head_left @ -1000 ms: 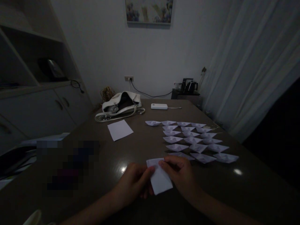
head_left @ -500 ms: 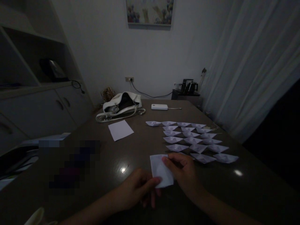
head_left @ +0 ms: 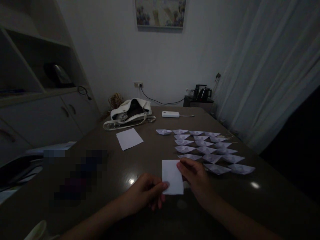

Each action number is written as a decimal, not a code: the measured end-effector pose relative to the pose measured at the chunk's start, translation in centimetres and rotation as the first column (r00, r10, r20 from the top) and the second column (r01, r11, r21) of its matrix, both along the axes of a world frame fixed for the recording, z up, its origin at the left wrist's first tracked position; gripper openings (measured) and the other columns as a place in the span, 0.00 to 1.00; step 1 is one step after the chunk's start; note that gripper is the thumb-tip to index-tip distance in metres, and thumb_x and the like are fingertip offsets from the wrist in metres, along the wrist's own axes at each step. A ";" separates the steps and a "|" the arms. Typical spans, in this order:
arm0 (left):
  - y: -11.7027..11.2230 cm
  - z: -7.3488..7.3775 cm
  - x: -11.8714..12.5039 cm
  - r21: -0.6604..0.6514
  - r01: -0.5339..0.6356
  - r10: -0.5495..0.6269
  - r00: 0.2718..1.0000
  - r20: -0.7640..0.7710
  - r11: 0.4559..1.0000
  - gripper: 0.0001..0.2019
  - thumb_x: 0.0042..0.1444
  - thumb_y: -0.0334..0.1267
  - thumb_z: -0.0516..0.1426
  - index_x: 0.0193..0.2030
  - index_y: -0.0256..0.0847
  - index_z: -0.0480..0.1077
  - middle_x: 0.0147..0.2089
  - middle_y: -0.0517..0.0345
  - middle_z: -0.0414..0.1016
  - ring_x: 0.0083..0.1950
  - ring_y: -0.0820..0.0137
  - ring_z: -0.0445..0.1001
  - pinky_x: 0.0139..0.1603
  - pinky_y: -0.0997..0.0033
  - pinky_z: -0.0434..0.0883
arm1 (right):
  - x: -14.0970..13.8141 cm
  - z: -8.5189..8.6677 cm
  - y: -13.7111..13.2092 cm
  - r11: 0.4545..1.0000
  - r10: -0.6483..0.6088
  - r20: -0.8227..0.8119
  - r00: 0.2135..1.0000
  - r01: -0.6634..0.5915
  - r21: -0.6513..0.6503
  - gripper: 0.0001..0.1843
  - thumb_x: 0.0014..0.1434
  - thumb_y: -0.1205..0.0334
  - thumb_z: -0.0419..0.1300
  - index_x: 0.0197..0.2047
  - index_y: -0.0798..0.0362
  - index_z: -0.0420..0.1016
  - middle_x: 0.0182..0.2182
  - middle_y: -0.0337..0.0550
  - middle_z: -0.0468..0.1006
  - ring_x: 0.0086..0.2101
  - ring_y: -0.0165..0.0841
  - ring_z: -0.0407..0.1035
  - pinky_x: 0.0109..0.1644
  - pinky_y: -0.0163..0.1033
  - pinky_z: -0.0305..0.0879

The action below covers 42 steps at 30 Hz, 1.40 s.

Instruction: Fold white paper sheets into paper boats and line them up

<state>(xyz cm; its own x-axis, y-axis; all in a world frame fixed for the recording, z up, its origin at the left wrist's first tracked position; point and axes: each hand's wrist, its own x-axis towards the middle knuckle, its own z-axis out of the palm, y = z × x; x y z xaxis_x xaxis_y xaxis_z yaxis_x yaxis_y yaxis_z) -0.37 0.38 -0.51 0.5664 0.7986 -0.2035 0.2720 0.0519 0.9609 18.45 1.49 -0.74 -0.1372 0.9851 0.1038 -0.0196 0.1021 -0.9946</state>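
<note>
A white paper sheet [head_left: 129, 138] lies at ten o'clock from a folded white paper rectangle [head_left: 172, 176] held above the brown table [head_left: 120, 166]. The left hand [head_left: 149, 191] pinches its lower-left edge, the right hand [head_left: 195, 174] its upper-right corner — white folded-paper boats [head_left: 211, 158] at two o'clock.

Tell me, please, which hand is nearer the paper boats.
Right: the right hand is at the near-left corner of the paper boats; the left hand is farther left.
</note>
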 end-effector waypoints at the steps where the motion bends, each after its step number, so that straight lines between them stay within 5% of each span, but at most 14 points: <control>1: 0.1 0.0 0.0 0.004 -0.022 0.022 1.000 -0.005 1.000 0.25 0.57 0.58 0.52 0.26 0.35 0.69 0.21 0.60 0.70 0.19 0.77 0.63 0.20 0.79 0.60 | 0.0 -0.1 0.1 1.000 0.011 0.015 1.000 -0.011 0.009 0.16 0.54 0.48 0.60 0.30 0.54 0.73 0.26 0.41 0.73 0.27 0.32 0.69 0.28 0.34 0.66; 4: 0.4 -0.2 0.0 0.084 -0.072 0.075 0.996 -0.040 0.994 0.22 0.56 0.55 0.54 0.28 0.35 0.69 0.24 0.59 0.71 0.22 0.76 0.66 0.22 0.78 0.62 | 0.0 -0.2 0.2 0.999 -0.009 0.053 0.999 0.008 0.037 0.15 0.54 0.51 0.61 0.26 0.54 0.71 0.22 0.38 0.71 0.25 0.30 0.68 0.27 0.33 0.65; 11: 0.2 0.3 0.0 0.106 -0.036 0.040 0.999 -0.033 0.994 0.23 0.58 0.55 0.52 0.25 0.36 0.66 0.24 0.59 0.69 0.21 0.76 0.65 0.22 0.77 0.62 | 0.1 -0.3 0.3 0.997 0.038 -0.078 0.996 -0.043 -0.058 0.15 0.54 0.49 0.62 0.33 0.54 0.72 0.27 0.40 0.73 0.28 0.31 0.69 0.28 0.33 0.66; 16: 0.4 0.3 0.0 0.301 -0.216 0.233 0.972 -0.021 0.929 0.14 0.55 0.47 0.59 0.37 0.37 0.68 0.32 0.57 0.74 0.29 0.71 0.71 0.28 0.75 0.67 | 0.1 -0.3 0.1 0.981 -0.027 0.288 0.957 -0.030 0.190 0.14 0.59 0.57 0.57 0.25 0.55 0.70 0.21 0.38 0.70 0.24 0.30 0.67 0.27 0.33 0.61; 20: 0.5 -0.2 0.1 0.223 -0.383 0.344 0.919 0.193 0.896 0.13 0.53 0.44 0.61 0.39 0.39 0.64 0.37 0.56 0.73 0.33 0.69 0.74 0.32 0.72 0.70 | -0.1 0.0 -0.8 0.927 -0.097 0.435 0.895 -0.077 0.366 0.09 0.59 0.60 0.58 0.30 0.55 0.76 0.22 0.39 0.74 0.23 0.29 0.68 0.25 0.32 0.61; 25: 0.1 -0.7 0.2 0.102 -0.251 0.202 0.917 0.343 0.963 0.16 0.53 0.46 0.61 0.41 0.39 0.64 0.39 0.55 0.74 0.41 0.65 0.73 0.38 0.69 0.70 | -0.4 -0.1 -1.7 0.882 0.071 0.402 0.913 -0.246 0.402 0.17 0.53 0.59 0.66 0.47 0.51 0.76 0.35 0.42 0.80 0.28 0.30 0.73 0.30 0.33 0.69; 32: 0.3 -0.5 -0.1 0.090 -0.188 0.143 0.918 0.370 0.978 0.20 0.53 0.52 0.61 0.43 0.37 0.71 0.38 0.56 0.75 0.39 0.67 0.73 0.39 0.72 0.68 | -0.3 -0.1 -1.5 0.928 0.099 0.396 0.913 -0.228 0.294 0.18 0.48 0.58 0.69 0.40 0.51 0.69 0.29 0.37 0.75 0.29 0.30 0.71 0.29 0.33 0.67; 42: 0.1 -1.6 0.0 0.031 -0.146 0.125 0.921 0.370 0.989 0.26 0.47 0.54 0.64 0.45 0.37 0.67 0.38 0.53 0.76 0.39 0.66 0.74 0.37 0.71 0.67 | -0.3 0.5 -2.1 0.945 0.170 0.405 0.898 -0.265 0.191 0.21 0.48 0.56 0.69 0.39 0.50 0.63 0.34 0.36 0.73 0.33 0.30 0.69 0.33 0.35 0.65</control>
<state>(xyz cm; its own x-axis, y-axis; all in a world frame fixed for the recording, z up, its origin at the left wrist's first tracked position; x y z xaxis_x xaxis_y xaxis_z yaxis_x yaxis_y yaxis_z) -0.40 0.50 -2.08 0.4784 0.8770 0.0456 -0.1053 0.0057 0.9944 18.13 -0.61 -0.29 -0.4204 0.8790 0.2251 0.3044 0.3704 -0.8776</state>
